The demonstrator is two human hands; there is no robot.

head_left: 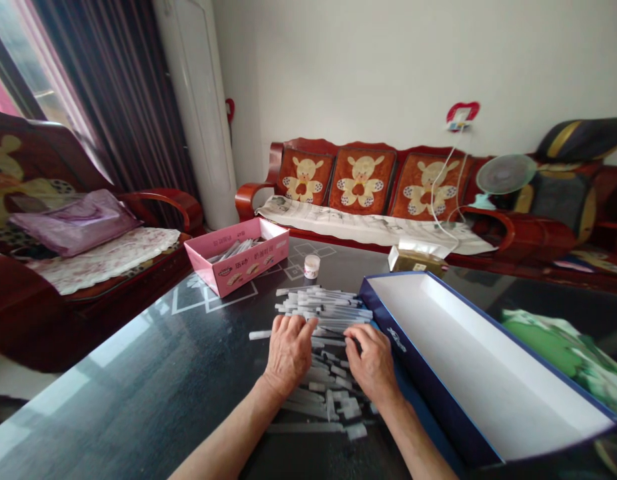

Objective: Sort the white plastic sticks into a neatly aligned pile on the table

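My left hand (290,350) is closed, its fingers curled over a slim translucent white tube (260,335) like a pen barrel, whose end sticks out to the left. Facing it, my right hand (371,357) has thumb and forefinger pinched together; whatever lies between them is too small to make out. Beyond both hands lies a pile of similar white tubes (321,303), mostly side by side, some with dark tips. Nearer to me, between my forearms, more tubes (308,403) and short cap-like pieces (349,405) are scattered on the dark glossy table (153,393).
A long blue box (438,400) with a white inside stands right of my right hand. A pink box (253,265) holding tubes is at the far left. Behind the pile stand a small round tub (312,267) and a tissue pack (418,259). Green-white cloth (563,360) lies far right.
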